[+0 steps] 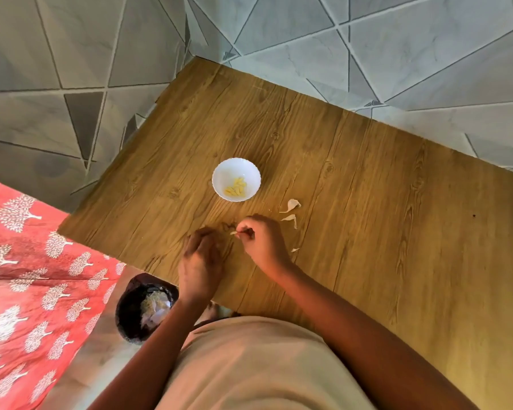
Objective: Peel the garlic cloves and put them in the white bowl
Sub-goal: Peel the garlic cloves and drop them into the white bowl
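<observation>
A white scalloped bowl stands on the wooden table and holds several peeled yellow garlic cloves. Just in front of it, my right hand pinches a small pale garlic piece at its fingertips. My left hand is a short way to the left, fingers curled down toward the tabletop; whether it holds anything is hidden. Two unpeeled garlic cloves lie to the right of my right hand, and a small scrap of skin lies beside my wrist.
A dark bin with white garlic skins inside sits on the floor below the table's near left edge. A red patterned cloth covers the left side. Grey tiled walls rise behind the table.
</observation>
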Demonstrator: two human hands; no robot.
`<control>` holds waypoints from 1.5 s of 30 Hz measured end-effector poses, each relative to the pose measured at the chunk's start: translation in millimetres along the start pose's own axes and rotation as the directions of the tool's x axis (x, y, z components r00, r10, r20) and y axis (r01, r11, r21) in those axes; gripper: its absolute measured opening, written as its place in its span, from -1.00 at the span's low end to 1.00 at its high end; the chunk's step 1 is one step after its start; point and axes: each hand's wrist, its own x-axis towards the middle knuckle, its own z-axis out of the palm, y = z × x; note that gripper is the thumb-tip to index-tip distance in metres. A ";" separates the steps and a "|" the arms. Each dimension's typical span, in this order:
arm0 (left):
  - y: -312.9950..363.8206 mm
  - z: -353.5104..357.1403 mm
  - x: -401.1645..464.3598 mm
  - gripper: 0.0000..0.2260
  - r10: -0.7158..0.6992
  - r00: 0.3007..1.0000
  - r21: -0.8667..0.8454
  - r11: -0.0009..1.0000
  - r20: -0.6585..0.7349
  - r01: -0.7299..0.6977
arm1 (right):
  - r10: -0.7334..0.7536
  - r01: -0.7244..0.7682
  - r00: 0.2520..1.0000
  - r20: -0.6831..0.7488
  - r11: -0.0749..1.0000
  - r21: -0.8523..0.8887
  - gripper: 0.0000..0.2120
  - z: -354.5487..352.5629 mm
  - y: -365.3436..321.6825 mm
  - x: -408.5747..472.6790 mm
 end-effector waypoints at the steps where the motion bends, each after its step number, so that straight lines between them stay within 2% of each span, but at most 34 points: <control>1: -4.3 -2.7 -2.4 -0.80 0.008 1.000 -0.011 1.000 0.008 -0.008 | 0.002 -0.001 1.000 0.021 1.000 -0.025 -0.88 5.8 0.7 2.8; 3: -10.1 -6.7 -7.1 -0.77 0.042 0.998 -0.020 0.999 0.041 -0.041 | 0.028 -0.027 0.999 0.034 0.999 -0.039 -0.87 10.5 1.2 1.0; 6: -16.0 -8.4 -13.3 -0.77 0.099 0.993 -0.022 0.995 0.063 -0.097 | 0.043 -0.044 0.999 -0.028 0.998 -0.039 -0.80 1.8 0.9 -14.9; 9: -21.1 -7.6 -14.1 -0.79 0.210 0.972 -0.055 0.977 0.108 -0.205 | 0.010 -0.035 0.978 -0.210 0.992 -0.119 -0.75 -15.7 10.2 -42.1; 11: -23.3 -6.6 -12.6 -0.79 0.318 0.936 -0.090 0.948 0.154 -0.307 | 0.065 -0.140 0.932 -0.356 0.972 -0.191 -0.77 -24.0 20.2 -65.4; 13: -25.0 -5.1 -12.1 -0.77 0.407 0.892 -0.112 0.913 0.196 -0.392 | 0.228 -0.346 0.857 -0.463 0.919 -0.188 -0.75 -26.3 27.4 -86.3; 15: -28.3 -3.6 -10.6 -0.74 0.457 0.857 -0.127 0.890 0.239 -0.439 | 0.373 -0.502 0.783 -0.497 0.852 -0.151 -0.68 -18.2 32.1 -97.0; 16: -30.0 -3.2 -9.7 -0.73 0.465 0.849 -0.134 0.886 0.253 -0.445 | 0.389 -0.519 0.780 -0.489 0.840 -0.159 -0.65 -10.8 32.7 -97.7; 21: -32.5 -5.3 -7.6 -0.76 0.480 0.830 -0.197 0.876 0.285 -0.439 | 0.268 -0.346 0.906 -0.328 0.914 -0.210 -0.60 27.1 24.2 -87.2; 25: -33.7 -6.6 -4.6 -0.78 0.497 0.825 -0.235 0.864 0.268 -0.444 | 0.309 -0.388 0.892 -0.331 0.898 -0.208 -0.58 25.5 20.0 -68.4; 27: -32.3 -5.6 -4.2 -0.79 0.498 0.830 -0.231 0.864 0.253 -0.448 | 0.299 -0.370 0.913 -0.277 0.893 -0.257 -0.57 25.3 18.0 -59.8; 30: -29.1 -4.8 -6.1 -0.80 0.485 0.842 -0.209 0.871 0.234 -0.444 | 0.184 -0.217 0.975 -0.122 0.902 -0.373 -0.56 29.1 16.3 -60.3; 34: -26.3 -7.3 -8.5 -0.78 0.482 0.851 -0.244 0.869 0.210 -0.431 | 0.011 -0.018 1.000 -0.016 0.835 -0.550 -0.52 21.6 23.6 -88.9; 36: -22.3 -7.9 -10.4 -0.77 0.461 0.861 -0.256 0.877 0.214 -0.406 | -0.013 0.022 1.000 0.020 0.815 -0.578 -0.48 13.0 26.4 -99.3; 38: -15.4 -7.4 -12.7 -0.76 0.428 0.869 -0.288 0.889 0.248 -0.356 | -0.050 0.067 0.998 0.045 0.797 -0.600 -0.59 8.8 24.5 -102.3; 41: 0.6 -6.9 -12.6 -0.76 0.334 0.908 -0.359 0.904 0.254 -0.233 | 0.034 -0.051 0.999 -0.042 0.847 -0.529 -0.66 7.5 9.0 -95.1; 43: 15.3 -6.9 -9.3 -0.79 0.168 0.955 -0.441 0.897 0.245 -0.045 | 0.009 -0.024 0.999 -0.034 0.884 -0.466 -0.71 1.9 6.7 -91.2; 44: 23.5 -7.9 -6.3 -0.81 0.044 0.960 -0.495 0.863 0.275 0.103 | -0.010 -0.004 0.999 -0.035 0.926 -0.378 -0.73 0.2 8.7 -89.4; 45: 32.2 -6.9 -2.1 -0.81 -0.085 0.938 -0.570 0.774 0.335 0.274 | 0.021 -0.034 0.998 -0.054 0.968 -0.248 -0.74 -3.6 8.1 -85.9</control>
